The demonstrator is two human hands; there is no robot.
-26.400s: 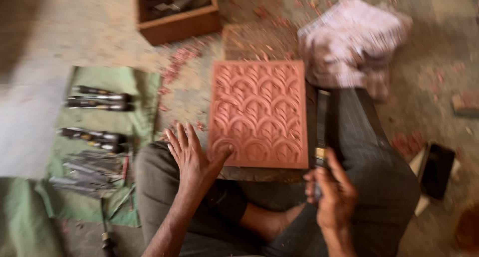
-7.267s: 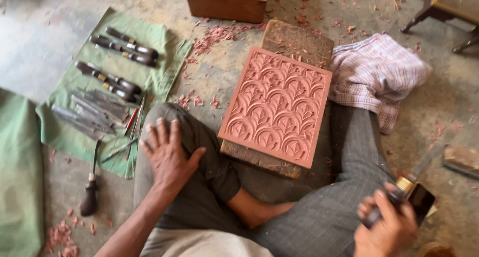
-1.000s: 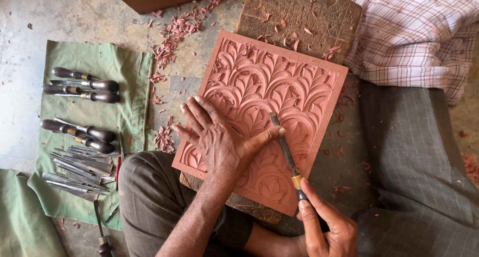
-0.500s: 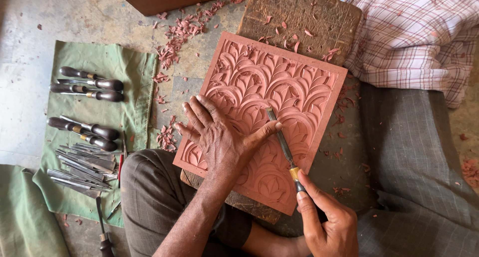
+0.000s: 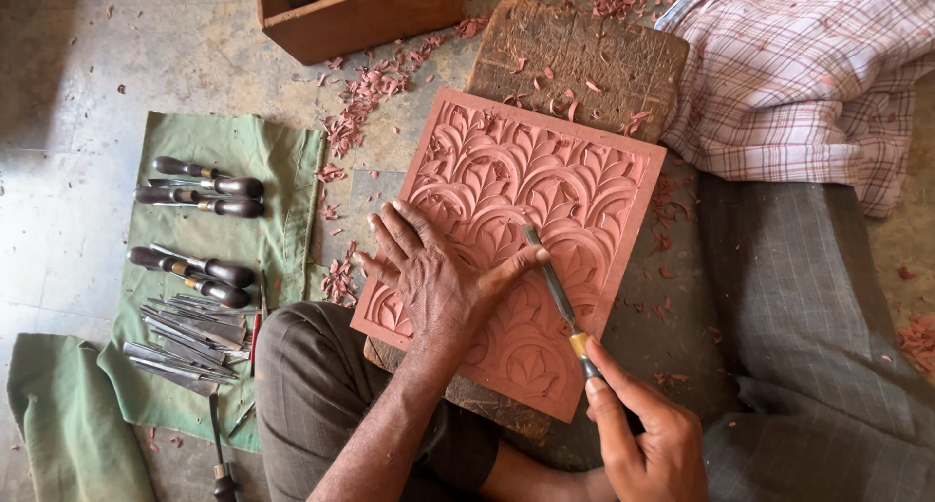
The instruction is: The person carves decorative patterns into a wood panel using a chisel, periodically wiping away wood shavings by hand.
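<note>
A reddish carved panel [image 5: 545, 181] with leaf and arch patterns lies tilted on a rough wooden block [image 5: 575, 59]. My left hand [image 5: 433, 273] rests flat on the panel's lower left part, fingers spread, its thumb touching the blade of a chisel [image 5: 557, 290]. My right hand [image 5: 648, 439] grips the chisel's handle at the panel's lower right edge. The blade tip sits on the carving near the panel's middle.
A green cloth [image 5: 229, 268] at the left carries dark-handled chisels [image 5: 200, 185] and several thin metal tools [image 5: 185, 336]. A wooden box [image 5: 360, 20] stands at the top. A checked cloth [image 5: 808, 74] lies at the upper right. Red shavings [image 5: 365, 98] litter the floor.
The view has shifted slightly. My hands and the chisel stay in nearly the same place on the panel, the blade edging a little toward the left hand's thumb.
</note>
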